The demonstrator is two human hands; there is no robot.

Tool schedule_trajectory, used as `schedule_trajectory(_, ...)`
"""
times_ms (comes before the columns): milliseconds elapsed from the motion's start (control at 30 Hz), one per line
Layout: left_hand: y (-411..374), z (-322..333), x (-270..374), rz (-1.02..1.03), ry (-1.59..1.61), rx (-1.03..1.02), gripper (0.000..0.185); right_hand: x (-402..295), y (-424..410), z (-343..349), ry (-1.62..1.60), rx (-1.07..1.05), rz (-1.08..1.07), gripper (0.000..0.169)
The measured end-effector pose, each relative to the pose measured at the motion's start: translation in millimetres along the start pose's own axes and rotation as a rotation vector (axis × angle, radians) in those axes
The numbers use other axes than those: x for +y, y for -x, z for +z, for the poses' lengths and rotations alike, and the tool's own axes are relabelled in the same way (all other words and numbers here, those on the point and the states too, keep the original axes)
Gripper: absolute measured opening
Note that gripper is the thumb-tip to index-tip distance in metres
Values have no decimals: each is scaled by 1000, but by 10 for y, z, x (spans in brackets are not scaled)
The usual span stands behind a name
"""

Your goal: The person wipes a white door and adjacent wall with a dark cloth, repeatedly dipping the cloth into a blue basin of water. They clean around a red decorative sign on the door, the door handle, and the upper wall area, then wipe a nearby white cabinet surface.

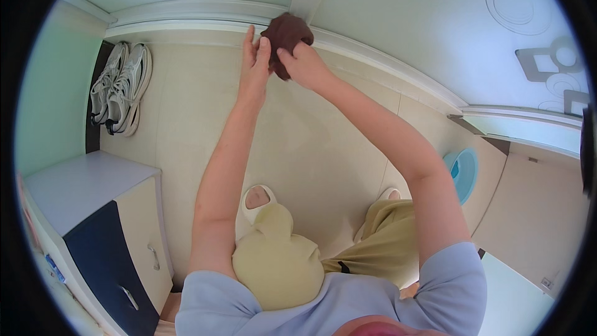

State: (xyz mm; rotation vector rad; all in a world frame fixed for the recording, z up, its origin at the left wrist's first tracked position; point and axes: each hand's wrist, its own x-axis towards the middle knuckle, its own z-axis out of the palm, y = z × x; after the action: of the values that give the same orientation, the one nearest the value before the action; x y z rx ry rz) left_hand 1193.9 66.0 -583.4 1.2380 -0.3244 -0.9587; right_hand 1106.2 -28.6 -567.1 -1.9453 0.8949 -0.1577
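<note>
A dark brown cloth [288,28], bunched into a wad, is at the upper middle of the view, in front of the white frame at the foot of a glass panel. My right hand [305,66] grips the cloth from its right side, with the thumb on the near face and the other fingers tucked into a fold. My left hand [254,67] is at the cloth's left edge, thumb against it and one finger stretched upward. Part of the left hand is hidden, so its hold on the cloth is unclear.
White-and-grey sneakers [123,86] are at the left wall. A low cabinet [93,186] with dark and cream doors stands nearer on the left. A light blue basin [466,175] is at the right. Frosted glass panels [396,18] rise from a white rail [387,63]. My slippered feet are on the tiled floor [317,149].
</note>
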Motion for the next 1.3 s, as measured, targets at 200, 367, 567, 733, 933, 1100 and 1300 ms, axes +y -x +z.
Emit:
schedule_trajectory(200, -99, 97, -109, -93, 600, -240, 46, -468, 203, -259, 450, -179, -128, 43)
schedule_trajectory(367, -214, 214, -34, -159, 836, -48, 39, -570, 297, -430, 476, -132, -208, 43)
schedule_trajectory(567, -574, -11, 206, 201, 752, -19, 36, -812, 382, -745, 398, 9, -401, 38)
schedule_trajectory(733, -822, 383, 330, 517, 321, 255, 48, -950, 202, -915, 688, 448, -873, 32)
schedule_trajectory(933, -1281, 581, -19, 902, -341, 437, 69, -1224, 0, -1178, 985, 900, -1068, 41)
schedule_trajectory(1100, -2091, -479, 312, 995, -279, 877, 54, -1380, -150, -1366, 1028, 897, -1073, 39)
schedule_trajectory(1300, -1925, -370, 1100, 928, -240, 825, 59, -1514, -304, -1282, 1001, 893, -1129, 37)
